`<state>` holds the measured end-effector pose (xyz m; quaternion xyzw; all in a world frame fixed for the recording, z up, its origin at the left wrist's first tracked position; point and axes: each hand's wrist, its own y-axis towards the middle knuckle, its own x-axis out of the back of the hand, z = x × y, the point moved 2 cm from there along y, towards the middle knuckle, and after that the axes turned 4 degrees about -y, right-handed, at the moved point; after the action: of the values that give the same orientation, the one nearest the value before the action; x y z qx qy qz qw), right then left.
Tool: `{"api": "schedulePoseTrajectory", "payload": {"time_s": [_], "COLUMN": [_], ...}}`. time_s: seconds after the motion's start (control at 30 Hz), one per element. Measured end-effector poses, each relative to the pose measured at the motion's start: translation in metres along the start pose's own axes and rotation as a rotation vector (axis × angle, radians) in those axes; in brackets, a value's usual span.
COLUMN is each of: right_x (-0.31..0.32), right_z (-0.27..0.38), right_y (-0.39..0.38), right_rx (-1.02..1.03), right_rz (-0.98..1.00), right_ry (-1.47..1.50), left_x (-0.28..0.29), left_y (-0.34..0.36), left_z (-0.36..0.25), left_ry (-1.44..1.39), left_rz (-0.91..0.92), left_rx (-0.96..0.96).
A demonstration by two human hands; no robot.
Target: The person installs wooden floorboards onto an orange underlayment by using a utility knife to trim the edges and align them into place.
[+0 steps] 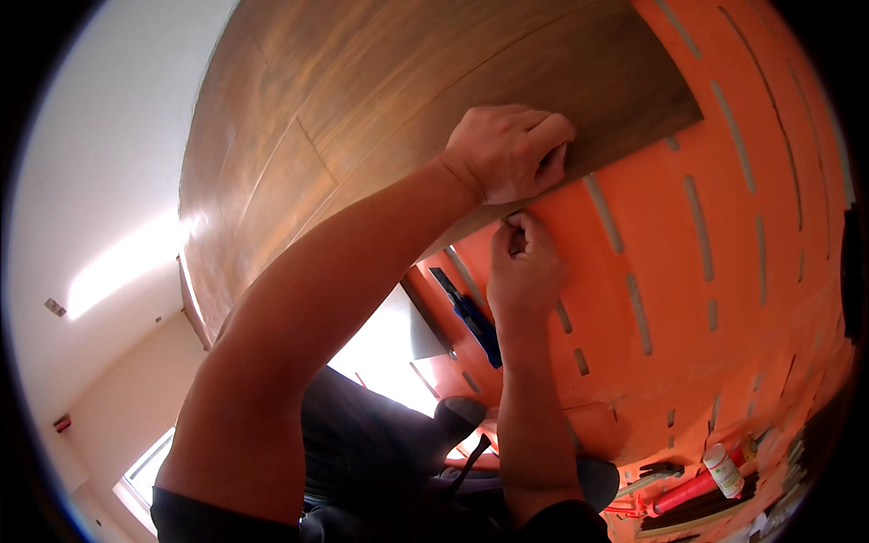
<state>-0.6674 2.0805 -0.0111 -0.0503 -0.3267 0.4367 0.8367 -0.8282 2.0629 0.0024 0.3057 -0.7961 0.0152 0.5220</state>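
Observation:
Wood-look floor planks (389,100) cover the upper part of the view, ending in an edge over an orange underlay sheet (670,335) with slots. My left hand (511,154) is closed in a fist on the planks beside that edge; nothing shows in it. Just below, my right hand (527,267) has its fingers pinched together at the edge. A small dark tip shows between them, too small to name. A blue utility knife (475,328) lies on the underlay left of my right forearm.
At the lower right lie a hammer (661,471), a red tube-shaped tool (692,493) and a white bottle (724,471). My bent leg (362,425) is below my left arm. A pale wall (100,181) and a window (149,471) stand at the left.

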Motion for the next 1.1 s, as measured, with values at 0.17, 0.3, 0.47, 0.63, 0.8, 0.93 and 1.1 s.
{"api": "schedulePoseTrajectory", "payload": {"time_s": [0.17,0.3,0.47,0.63,0.8,0.93,1.1], "right_x": [-0.0064,-0.0065,-0.0052,-0.0056,-0.0047,-0.0022,-0.0013], "right_z": [0.0004,0.0036,0.0019,0.0036,-0.0001,-0.0010,-0.0022], "right_y": [-0.0050,-0.0063,-0.0012,0.0001,-0.0007,0.0006,0.0028], "right_rx": [0.022,0.003,0.096,0.083,0.122,0.134,0.132], "right_rz": [-0.063,-0.065,-0.055,-0.022,-0.030,-0.003,0.081], "right_ry": [-0.079,-0.100,-0.125,-0.176,-0.095,-0.049,-0.044], "left_x": [0.0001,-0.0003,-0.0008,-0.0007,0.0002,0.0000,0.0003], "left_y": [-0.0022,-0.0023,-0.0025,-0.0016,-0.0016,-0.0025,-0.0003], "left_z": [0.0012,0.0012,0.0015,0.0012,0.0005,0.0020,0.0016], "left_ry": [-0.002,-0.004,0.004,0.000,0.022,0.003,0.006], "left_rz": [0.014,0.041,-0.003,-0.005,0.027,0.012,0.021], "left_rx": [0.017,0.028,0.022,0.008,0.031,0.004,-0.002]}}
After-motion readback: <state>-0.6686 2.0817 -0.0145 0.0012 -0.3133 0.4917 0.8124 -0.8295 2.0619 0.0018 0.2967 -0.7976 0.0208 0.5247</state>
